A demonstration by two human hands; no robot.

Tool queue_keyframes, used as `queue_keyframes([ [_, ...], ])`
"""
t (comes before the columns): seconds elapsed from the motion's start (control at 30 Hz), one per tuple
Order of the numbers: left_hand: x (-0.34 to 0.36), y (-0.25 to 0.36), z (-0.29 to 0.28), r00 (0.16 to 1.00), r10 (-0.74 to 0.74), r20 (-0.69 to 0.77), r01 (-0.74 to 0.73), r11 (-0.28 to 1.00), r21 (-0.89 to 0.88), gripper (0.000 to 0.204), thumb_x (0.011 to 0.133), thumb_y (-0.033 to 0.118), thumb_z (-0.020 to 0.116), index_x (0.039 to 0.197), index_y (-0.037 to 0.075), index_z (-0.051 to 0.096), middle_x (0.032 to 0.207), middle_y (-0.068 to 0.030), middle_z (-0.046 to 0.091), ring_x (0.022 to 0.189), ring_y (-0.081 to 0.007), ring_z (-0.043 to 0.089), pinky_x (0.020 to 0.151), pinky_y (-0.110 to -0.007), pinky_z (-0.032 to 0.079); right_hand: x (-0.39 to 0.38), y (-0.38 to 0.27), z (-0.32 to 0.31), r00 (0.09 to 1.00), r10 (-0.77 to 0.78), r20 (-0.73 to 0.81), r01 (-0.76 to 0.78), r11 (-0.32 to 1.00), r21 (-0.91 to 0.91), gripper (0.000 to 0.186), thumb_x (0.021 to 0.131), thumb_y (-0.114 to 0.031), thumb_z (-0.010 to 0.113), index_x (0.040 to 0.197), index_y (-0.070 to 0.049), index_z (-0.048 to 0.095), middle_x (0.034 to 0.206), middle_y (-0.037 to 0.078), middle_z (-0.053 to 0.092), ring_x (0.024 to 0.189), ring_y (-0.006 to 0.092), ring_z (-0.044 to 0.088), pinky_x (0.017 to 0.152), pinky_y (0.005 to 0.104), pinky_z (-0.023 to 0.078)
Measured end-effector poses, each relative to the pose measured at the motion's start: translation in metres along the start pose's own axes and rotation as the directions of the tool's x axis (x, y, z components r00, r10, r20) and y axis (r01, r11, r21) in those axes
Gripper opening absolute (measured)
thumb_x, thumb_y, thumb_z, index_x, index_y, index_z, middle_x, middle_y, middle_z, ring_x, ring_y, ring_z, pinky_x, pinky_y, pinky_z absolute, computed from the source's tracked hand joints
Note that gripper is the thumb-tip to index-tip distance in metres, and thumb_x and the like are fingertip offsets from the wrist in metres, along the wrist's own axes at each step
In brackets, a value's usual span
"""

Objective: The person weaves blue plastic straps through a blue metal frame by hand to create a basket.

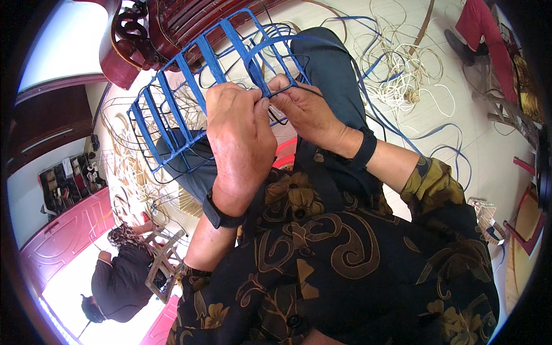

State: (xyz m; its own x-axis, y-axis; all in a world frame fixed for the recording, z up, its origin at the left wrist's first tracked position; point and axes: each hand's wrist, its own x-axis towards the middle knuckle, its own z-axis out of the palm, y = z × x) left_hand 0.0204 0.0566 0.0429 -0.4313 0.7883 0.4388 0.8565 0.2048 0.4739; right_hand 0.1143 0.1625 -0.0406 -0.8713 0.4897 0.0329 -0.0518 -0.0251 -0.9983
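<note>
A blue wire frame, shaped like an open basket with flat blue slats (pixel 185 75), rests tilted across my lap. My left hand (pixel 238 132) is closed, with thumb and fingertips pressed to the near rim beside a wrapped slat. Right next to it, my right hand (pixel 307 115) pinches the same rim near its corner. The fingertips of both hands almost meet, and what lies between them is partly hidden. From the frame a long flat blue strip (pixel 322 40) arches over my right knee and trails down to the floor on the right.
Carved dark red wooden furniture (pixel 129 49) stands beyond the frame. Loose pale cords (pixel 405 80) lie tangled on the tiled floor. At lower left another person (pixel 123 282) sits by a wooden stool (pixel 164 270). A person's red-clad leg (pixel 489 46) shows at upper right.
</note>
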Motion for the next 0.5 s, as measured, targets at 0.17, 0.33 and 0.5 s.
queue_keyframes([
  [0.17, 0.000, -0.006, -0.007, 0.999, -0.003, 0.043, 0.005, 0.999, -0.039, 0.021, 0.079, -0.008, 0.070, 0.099, -0.003, 0.067, 0.089, -0.0180, 0.062, 0.091, -0.0380, 0.060, 0.082, -0.044, 0.050, -0.008, -0.011, 0.006, 0.997, -0.007, -0.077, -0.006, 0.986, -0.167, 0.025, 0.107, -0.023, 0.052, 0.108, -0.002, 0.065, 0.092, 0.017, 0.069, 0.085, 0.0362, 0.068, 0.077, 0.0407, 0.053],
  [0.33, -0.003, -0.007, -0.009, 0.997, -0.063, 0.051, 0.067, 0.995, -0.074, 0.030, 0.075, -0.012, 0.070, 0.103, -0.003, 0.066, 0.093, -0.0181, 0.063, 0.091, -0.0371, 0.061, 0.081, -0.043, 0.051, -0.019, -0.028, -0.001, 0.996, 0.017, -0.092, -0.039, 0.970, -0.241, 0.022, 0.104, -0.018, 0.056, 0.094, 0.001, 0.062, 0.086, 0.021, 0.066, 0.080, 0.0405, 0.066, 0.068, 0.0453, 0.050],
  [0.5, -0.005, -0.014, -0.003, 0.998, 0.062, -0.005, -0.063, 0.998, -0.032, 0.032, 0.072, -0.013, 0.071, 0.102, -0.003, 0.066, 0.092, -0.0174, 0.063, 0.092, -0.0370, 0.061, 0.081, -0.043, 0.051, -0.021, -0.028, -0.006, 0.981, -0.158, -0.109, 0.113, 0.933, -0.341, 0.017, 0.100, -0.013, 0.063, 0.090, 0.001, 0.060, 0.081, 0.022, 0.063, 0.072, 0.0406, 0.064, 0.062, 0.0447, 0.047],
])
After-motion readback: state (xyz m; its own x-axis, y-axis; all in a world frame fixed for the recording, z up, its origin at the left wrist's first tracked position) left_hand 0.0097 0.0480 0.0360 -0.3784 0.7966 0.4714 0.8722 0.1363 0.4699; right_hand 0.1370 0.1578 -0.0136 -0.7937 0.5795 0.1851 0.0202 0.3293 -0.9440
